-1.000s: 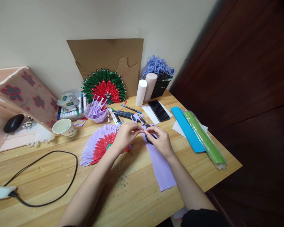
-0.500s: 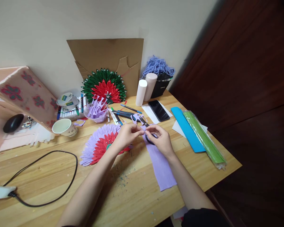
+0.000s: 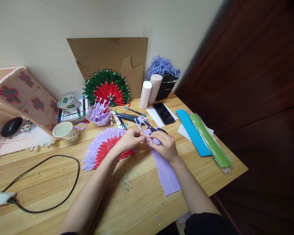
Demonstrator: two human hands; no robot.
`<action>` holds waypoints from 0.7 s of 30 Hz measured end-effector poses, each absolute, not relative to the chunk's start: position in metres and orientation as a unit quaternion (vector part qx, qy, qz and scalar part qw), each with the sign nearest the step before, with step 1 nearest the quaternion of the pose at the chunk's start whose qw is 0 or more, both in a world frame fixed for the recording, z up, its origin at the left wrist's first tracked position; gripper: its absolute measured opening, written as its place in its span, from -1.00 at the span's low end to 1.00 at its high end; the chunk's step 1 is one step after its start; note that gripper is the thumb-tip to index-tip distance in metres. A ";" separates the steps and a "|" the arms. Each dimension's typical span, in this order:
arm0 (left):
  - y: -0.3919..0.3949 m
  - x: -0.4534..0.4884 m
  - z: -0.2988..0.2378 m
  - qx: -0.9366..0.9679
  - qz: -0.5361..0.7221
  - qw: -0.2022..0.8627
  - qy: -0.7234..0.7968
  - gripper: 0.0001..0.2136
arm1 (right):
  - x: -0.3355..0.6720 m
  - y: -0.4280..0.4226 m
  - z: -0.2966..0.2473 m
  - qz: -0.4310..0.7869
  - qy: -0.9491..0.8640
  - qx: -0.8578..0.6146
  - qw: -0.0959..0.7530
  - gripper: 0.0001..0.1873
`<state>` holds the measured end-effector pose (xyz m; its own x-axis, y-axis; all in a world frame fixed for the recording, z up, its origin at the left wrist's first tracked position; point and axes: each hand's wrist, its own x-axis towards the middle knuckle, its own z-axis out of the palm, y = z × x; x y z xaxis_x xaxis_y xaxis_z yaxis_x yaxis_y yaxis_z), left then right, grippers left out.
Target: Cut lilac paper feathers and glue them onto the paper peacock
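Observation:
My left hand (image 3: 133, 139) and my right hand (image 3: 164, 145) meet over the middle of the table, fingertips almost touching. Between them is a small purple paper piece (image 3: 147, 138), pinched from both sides and mostly covered by fingers. Under my right hand a long purple crepe paper strip (image 3: 168, 179) runs toward the front edge. Black-handled scissors (image 3: 150, 126) lie just beyond the fingers, partly hidden by my right hand, beside purple cut-out scraps (image 3: 139, 122). A purple and red paper petal fan (image 3: 90, 156) lies flat behind my left wrist.
A clear bowl of purple scraps (image 3: 99, 114), a paper cup (image 3: 65, 131) and several pens (image 3: 134, 111) stand or lie farther back. A green and red fan (image 3: 106, 87) leans on cardboard (image 3: 107, 52). To the right are a phone (image 3: 164, 113) and green paper roll (image 3: 209, 140); a black cable (image 3: 77, 179) loops left.
My right hand has shifted slightly, and more of the scissors' upper handle shows beyond it, while the lower loop is now covered. Both hands keep their pinch close together.

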<state>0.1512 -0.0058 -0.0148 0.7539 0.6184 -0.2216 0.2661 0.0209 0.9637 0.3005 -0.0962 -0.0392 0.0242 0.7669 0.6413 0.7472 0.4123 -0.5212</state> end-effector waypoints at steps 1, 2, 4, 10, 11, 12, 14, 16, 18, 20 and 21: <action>-0.006 0.151 -0.015 0.679 0.134 0.642 0.329 -0.84 | 0.302 -0.096 -0.041 -0.001 -0.708 -0.535 0.461 -0.85; -0.006 0.151 -0.015 0.675 0.132 0.644 0.336 -0.83 | 0.303 -0.096 -0.042 -0.009 -0.715 -0.528 0.457 -0.84; -0.005 0.151 -0.015 0.672 0.131 0.640 0.349 -0.82 | 0.305 -0.095 -0.044 -0.012 -0.728 -0.514 0.454 -0.82; -0.003 0.148 -0.010 0.682 0.137 0.623 0.358 -0.82 | 0.301 -0.097 -0.041 0.076 -0.681 -0.527 0.503 -0.87; -0.003 0.148 -0.009 0.686 0.141 0.620 0.353 -0.81 | 0.300 -0.096 -0.041 0.120 -0.647 -0.544 0.520 -0.88; -0.003 0.147 -0.008 0.693 0.146 0.615 0.347 -0.79 | 0.299 -0.096 -0.040 0.176 -0.608 -0.559 0.536 -0.88; -0.004 0.147 -0.006 0.714 0.157 0.592 0.339 -0.76 | 0.297 -0.094 -0.040 0.302 -0.526 -0.570 0.554 -0.84; -0.007 0.147 -0.004 0.748 0.171 0.547 0.333 -0.75 | 0.296 -0.092 -0.040 0.405 -0.465 -0.559 0.554 -0.79; -0.010 0.147 0.000 0.786 0.188 0.488 0.329 -0.77 | 0.297 -0.090 -0.040 0.464 -0.429 -0.548 0.548 -0.76; -0.013 0.147 0.003 0.819 0.198 0.431 0.323 -0.80 | 0.297 -0.088 -0.040 0.496 -0.396 -0.542 0.551 -0.75; -0.015 0.147 0.005 0.832 0.199 0.410 0.318 -0.82 | 0.298 -0.088 -0.040 0.510 -0.379 -0.538 0.554 -0.76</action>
<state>0.1470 -0.0145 0.0053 0.7192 0.6913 0.0699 0.3660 -0.4625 0.8076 0.2978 -0.0883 -0.0404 0.1925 0.9729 -0.1281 -0.1578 -0.0981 -0.9826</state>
